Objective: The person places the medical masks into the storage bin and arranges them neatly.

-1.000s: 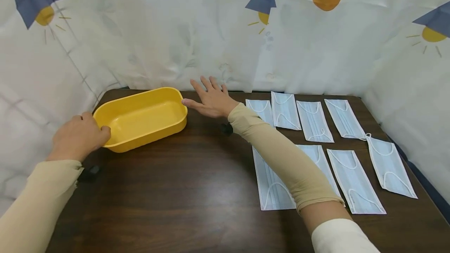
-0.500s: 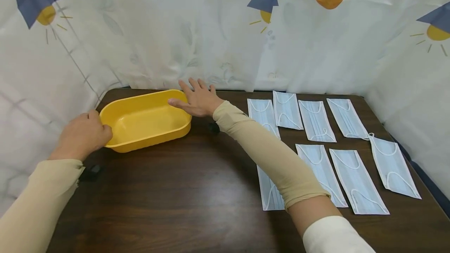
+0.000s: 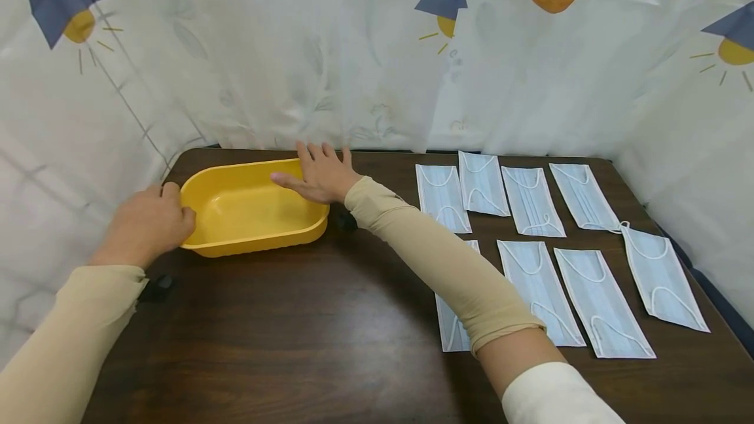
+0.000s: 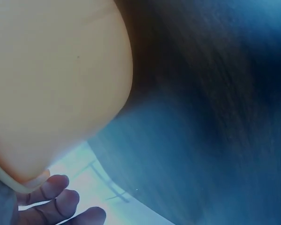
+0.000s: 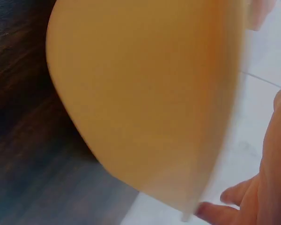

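A yellow oval plastic tub point(image 3: 253, 214) sits on the back left of the table in the head view. My left hand point(image 3: 144, 224) grips its left rim, thumb toward the inside. The left wrist view has the tub's outer wall point(image 4: 61, 70) large and pale, with curled fingers point(image 4: 61, 206) below the rim. At the tub's right end my right hand point(image 3: 321, 175) is spread, thumb over the rim and fingers pointing to the back. The right wrist view shows fingertips point(image 5: 220, 213) at the blurred rim; whether they press on it I cannot tell.
Several pale blue face masks point(image 3: 533, 201) with white ear loops lie in two rows on the right of the dark wooden table point(image 3: 283, 339). My right forearm crosses over one of them. A white patterned curtain point(image 3: 353, 51) hangs behind the table.
The tub has slid a little to the right, with its right end swinging toward me. My left hand moved along with it. My right hand has come left from beside the tub onto its right end.
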Tool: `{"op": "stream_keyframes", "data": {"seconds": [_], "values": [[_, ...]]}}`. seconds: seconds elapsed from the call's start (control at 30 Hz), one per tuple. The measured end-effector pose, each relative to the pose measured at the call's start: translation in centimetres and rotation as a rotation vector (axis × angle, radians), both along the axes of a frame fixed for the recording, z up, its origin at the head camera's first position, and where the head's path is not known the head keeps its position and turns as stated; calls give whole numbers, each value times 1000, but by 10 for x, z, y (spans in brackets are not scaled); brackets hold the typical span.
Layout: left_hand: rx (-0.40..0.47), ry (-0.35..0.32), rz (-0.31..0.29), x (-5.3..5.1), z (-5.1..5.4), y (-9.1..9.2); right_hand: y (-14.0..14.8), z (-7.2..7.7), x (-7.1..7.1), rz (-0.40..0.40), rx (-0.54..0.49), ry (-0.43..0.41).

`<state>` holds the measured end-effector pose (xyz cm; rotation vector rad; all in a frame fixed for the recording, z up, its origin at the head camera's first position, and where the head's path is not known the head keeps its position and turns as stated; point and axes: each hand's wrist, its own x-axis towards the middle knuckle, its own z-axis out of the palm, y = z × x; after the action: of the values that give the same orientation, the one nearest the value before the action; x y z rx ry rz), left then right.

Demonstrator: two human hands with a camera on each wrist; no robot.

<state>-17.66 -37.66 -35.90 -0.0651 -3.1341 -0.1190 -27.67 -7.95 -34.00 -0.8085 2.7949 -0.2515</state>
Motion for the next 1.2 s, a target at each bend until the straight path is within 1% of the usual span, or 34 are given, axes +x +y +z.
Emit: {"op": "stream_keyframes", "data": {"seconds": [0.13,0.27,0.37,0.53,0.67,0.8,0.9,1.07,1.2], "values": [[2,26,-6,0,-2,1,0,-10,-2,-8,20,-8],[-2,40,-5,0,-3,3,1,-18,-5,-33,12,-7],[-10,37,2,-1,-3,4,3,-20,-7,-61,14,-15],[-3,13,16,-1,-2,7,8,-21,-7,-94,58,-58],[-6,20,13,0,-5,10,12,-23,-2,-145,62,-14],[-17,24,14,1,-6,13,18,-27,4,-187,3,38],[-20,3,11,1,-5,14,20,-29,7,-194,-14,33],[-55,-45,-16,-3,-4,15,23,-29,11,-204,-3,13],[-76,-78,-22,-6,-2,15,24,-30,14,-212,-16,3]]}}
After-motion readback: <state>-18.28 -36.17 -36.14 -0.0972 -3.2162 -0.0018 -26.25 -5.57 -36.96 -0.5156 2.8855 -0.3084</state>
